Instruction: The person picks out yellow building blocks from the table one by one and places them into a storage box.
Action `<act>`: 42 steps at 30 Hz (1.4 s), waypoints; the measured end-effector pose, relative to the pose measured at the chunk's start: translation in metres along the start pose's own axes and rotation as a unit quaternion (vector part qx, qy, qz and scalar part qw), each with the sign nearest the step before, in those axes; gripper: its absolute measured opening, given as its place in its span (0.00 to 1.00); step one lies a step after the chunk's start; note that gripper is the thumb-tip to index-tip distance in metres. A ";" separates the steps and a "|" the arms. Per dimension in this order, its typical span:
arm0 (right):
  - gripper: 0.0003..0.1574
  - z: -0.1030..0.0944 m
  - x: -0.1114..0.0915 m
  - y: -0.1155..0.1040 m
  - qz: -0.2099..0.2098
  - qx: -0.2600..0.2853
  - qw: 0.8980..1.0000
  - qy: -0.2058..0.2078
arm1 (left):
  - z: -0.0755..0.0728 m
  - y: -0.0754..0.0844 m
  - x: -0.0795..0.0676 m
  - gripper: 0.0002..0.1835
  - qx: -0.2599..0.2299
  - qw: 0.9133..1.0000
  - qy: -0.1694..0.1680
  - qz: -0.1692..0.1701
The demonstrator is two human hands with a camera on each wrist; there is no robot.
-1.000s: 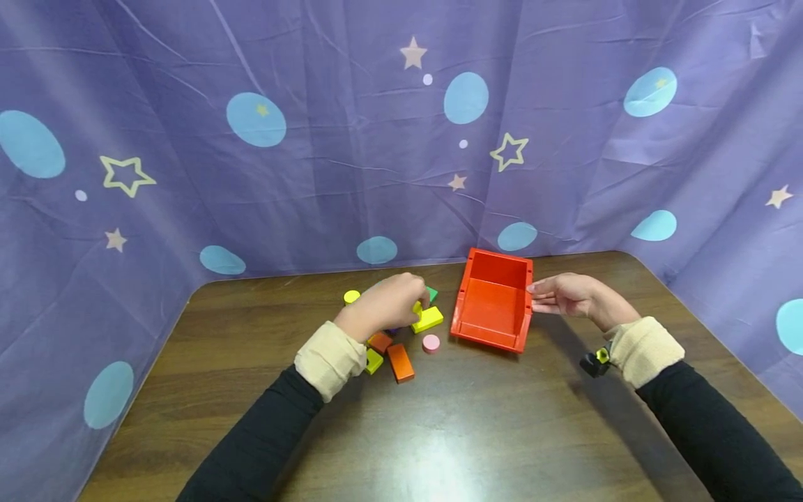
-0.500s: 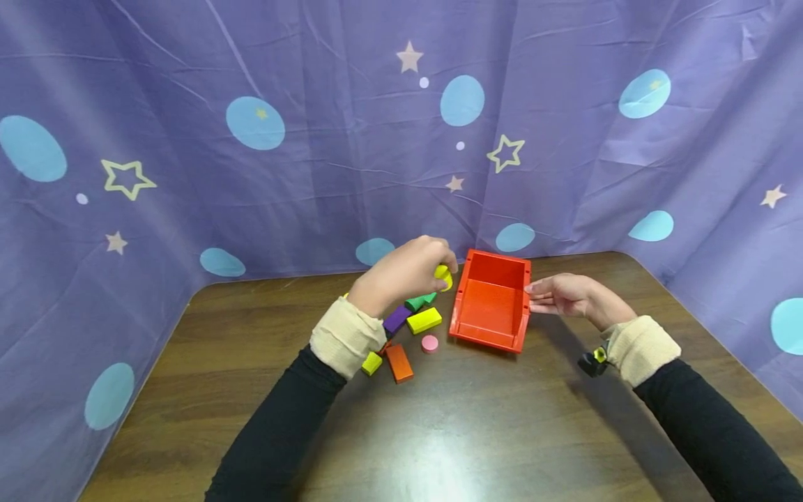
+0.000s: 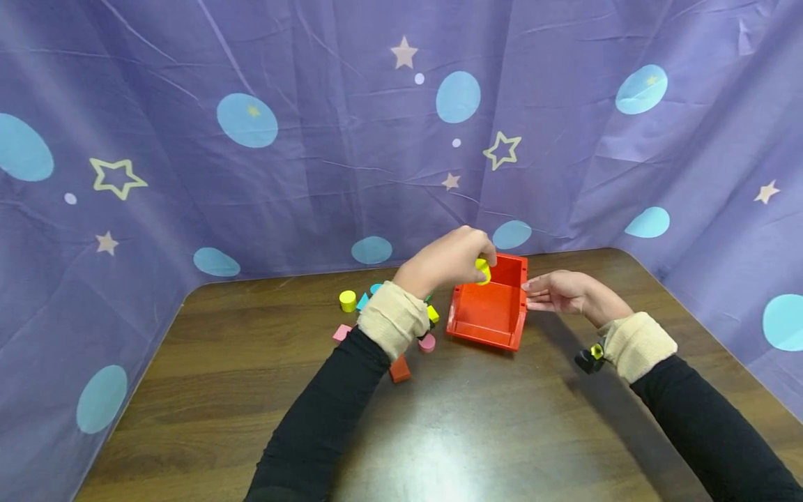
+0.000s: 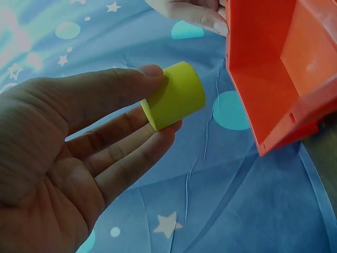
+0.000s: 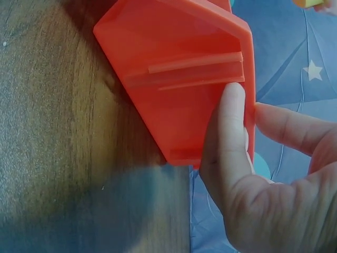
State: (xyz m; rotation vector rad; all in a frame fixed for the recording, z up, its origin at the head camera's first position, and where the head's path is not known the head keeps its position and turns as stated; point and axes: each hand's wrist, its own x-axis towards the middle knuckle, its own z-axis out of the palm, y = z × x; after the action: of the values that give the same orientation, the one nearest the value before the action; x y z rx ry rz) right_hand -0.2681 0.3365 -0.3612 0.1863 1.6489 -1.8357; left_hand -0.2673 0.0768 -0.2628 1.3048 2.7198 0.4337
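My left hand pinches a yellow cylinder block between thumb and fingertips, raised over the left rim of a red plastic bin. In the left wrist view, the bin's open side is just right of the cylinder. No block shows in the visible part of the bin. My right hand holds the bin's right side; in the right wrist view its fingers lie along the ribbed outer wall, with the thumb at the rim.
Left of the bin, partly under my left forearm, lie several blocks: a yellow cylinder, a pink block, a pink disc and an orange block. A purple patterned curtain encloses the wooden table.
My left hand has picked up the yellow cylinder from among the blocks and carried it right, up to the bin. My right hand has stayed at the bin's side.
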 end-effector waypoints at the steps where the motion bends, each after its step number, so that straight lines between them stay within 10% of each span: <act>1: 0.19 0.000 0.000 0.000 0.001 0.000 1.000 -0.001 | 0.001 0.001 0.002 0.11 0.000 1.000 0.002 0.004; 42: 0.23 -0.001 -0.001 0.000 0.001 -0.001 1.000 -0.009 | 0.041 0.003 0.048 0.13 -0.020 1.000 -0.021 0.006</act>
State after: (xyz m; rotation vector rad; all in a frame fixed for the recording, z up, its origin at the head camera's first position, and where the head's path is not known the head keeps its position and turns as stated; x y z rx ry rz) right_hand -0.2677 0.3379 -0.3606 0.1707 1.6381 -1.8285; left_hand -0.2868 0.1245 -0.2992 1.3068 2.6550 0.4547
